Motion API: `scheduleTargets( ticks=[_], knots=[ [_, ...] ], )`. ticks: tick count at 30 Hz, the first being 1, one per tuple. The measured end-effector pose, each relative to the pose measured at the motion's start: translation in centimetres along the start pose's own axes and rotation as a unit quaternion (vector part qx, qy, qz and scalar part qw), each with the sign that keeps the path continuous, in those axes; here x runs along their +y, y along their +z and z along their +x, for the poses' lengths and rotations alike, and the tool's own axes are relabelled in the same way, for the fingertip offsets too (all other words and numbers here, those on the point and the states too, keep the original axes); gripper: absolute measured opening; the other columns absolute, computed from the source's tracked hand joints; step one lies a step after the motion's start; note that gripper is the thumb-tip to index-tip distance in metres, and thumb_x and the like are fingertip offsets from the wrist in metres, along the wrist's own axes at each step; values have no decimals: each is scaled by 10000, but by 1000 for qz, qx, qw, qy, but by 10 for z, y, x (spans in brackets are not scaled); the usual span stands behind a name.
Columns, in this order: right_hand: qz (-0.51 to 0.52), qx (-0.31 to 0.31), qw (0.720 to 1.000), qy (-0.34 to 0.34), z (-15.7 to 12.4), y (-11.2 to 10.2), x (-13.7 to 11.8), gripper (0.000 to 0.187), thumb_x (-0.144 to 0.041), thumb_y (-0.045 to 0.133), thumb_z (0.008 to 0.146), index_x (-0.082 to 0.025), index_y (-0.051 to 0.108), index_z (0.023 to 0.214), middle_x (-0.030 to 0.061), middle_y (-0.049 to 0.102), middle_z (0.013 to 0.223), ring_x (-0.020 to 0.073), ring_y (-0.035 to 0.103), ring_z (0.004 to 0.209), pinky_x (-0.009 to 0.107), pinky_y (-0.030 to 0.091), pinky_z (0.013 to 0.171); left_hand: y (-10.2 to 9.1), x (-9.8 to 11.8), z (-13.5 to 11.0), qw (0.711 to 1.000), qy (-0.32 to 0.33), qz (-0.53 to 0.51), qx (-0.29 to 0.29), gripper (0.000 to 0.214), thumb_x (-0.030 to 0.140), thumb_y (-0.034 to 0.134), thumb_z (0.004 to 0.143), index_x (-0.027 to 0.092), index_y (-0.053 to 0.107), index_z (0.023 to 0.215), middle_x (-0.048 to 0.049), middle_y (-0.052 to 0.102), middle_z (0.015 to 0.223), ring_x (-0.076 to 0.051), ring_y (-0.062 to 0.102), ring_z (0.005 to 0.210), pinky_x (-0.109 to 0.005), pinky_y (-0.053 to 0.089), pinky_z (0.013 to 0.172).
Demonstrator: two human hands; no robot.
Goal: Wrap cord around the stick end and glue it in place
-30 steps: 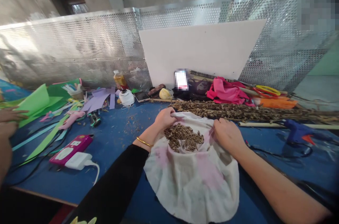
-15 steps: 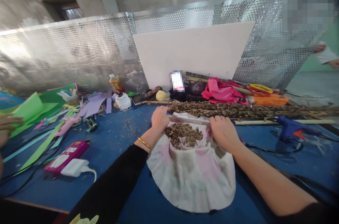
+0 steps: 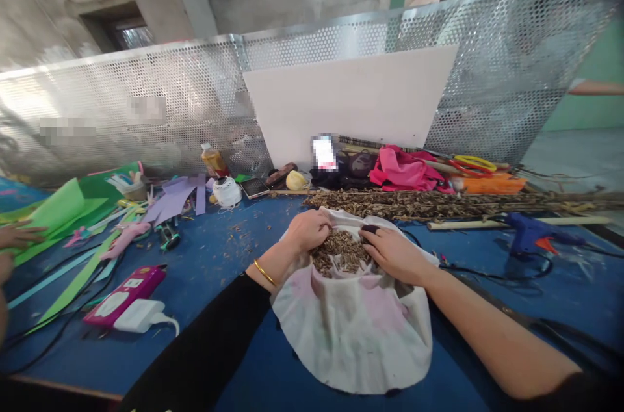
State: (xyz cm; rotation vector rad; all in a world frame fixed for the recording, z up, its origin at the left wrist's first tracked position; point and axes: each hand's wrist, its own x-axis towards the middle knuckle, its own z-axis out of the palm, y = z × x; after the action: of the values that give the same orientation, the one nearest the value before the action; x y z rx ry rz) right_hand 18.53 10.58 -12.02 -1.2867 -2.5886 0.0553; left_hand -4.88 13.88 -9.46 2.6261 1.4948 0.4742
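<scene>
A pale cloth [image 3: 355, 334] with pink and greenish stains is spread on the blue table. Dry brown plant bits, like seeds or husks, make a small pile [image 3: 344, 251] in a hollow near its far edge. At the pile's left edge is my left hand [image 3: 307, 233], its fingers curled in; whatever they pinch is hidden. My right hand [image 3: 397, 253] rests on the right side of the cloth, fingers extended and slightly apart, with the tips reaching the pile. A dark patch by these fingertips is unclear.
Dried stalks [image 3: 439, 203] lie across the back, near a blue glue gun [image 3: 531, 236] and pink fabric [image 3: 407, 168]. A magenta power strip [image 3: 124, 295], string ball [image 3: 227, 191], bottle [image 3: 214, 160] and green sheets [image 3: 68, 201] are leftward. Another person's hand [image 3: 19, 234] touches the sheets.
Both my hands have moved inward from the cloth's far edge to the sides of the pile. The pile shows narrower between them. The person at the far right has shifted.
</scene>
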Motion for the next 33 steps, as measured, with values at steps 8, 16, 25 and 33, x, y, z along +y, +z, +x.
scheduleTargets(
  ticks=[8,16,25,33],
  knots=[
    [30,0,999,15,0,5,3,464,-354,328,977,-114,521,1324,170,618,1221,248,546,1139,390,387,982,-3,8,12,997,14,-15,-70,342,204,415,911,234,665,1143,-12,645,1261,-150,557,1183,-255,363,1059],
    [50,4,999,6,-5,-15,0,479,-365,432,934,-104,517,1326,174,636,1138,258,569,1078,388,423,948,-32,58,-43,997,-37,19,-58,455,208,494,859,179,514,1312,-111,488,1423,-275,442,1306,-405,335,1090],
    [71,-4,997,-5,-99,-55,-37,458,-349,530,887,-246,526,1333,113,596,1252,256,521,1187,407,426,1006,-28,83,-184,992,-128,-13,-8,675,357,639,805,259,392,1426,-93,480,1434,-259,446,1310,-400,391,1084],
    [-42,172,982,-65,-152,-8,-37,394,-34,418,840,-197,672,1093,85,665,888,247,517,1205,410,409,1034,-25,66,-186,999,12,0,39,171,204,493,911,229,658,948,-39,693,1028,-195,629,993,-342,517,861]
  ],
)
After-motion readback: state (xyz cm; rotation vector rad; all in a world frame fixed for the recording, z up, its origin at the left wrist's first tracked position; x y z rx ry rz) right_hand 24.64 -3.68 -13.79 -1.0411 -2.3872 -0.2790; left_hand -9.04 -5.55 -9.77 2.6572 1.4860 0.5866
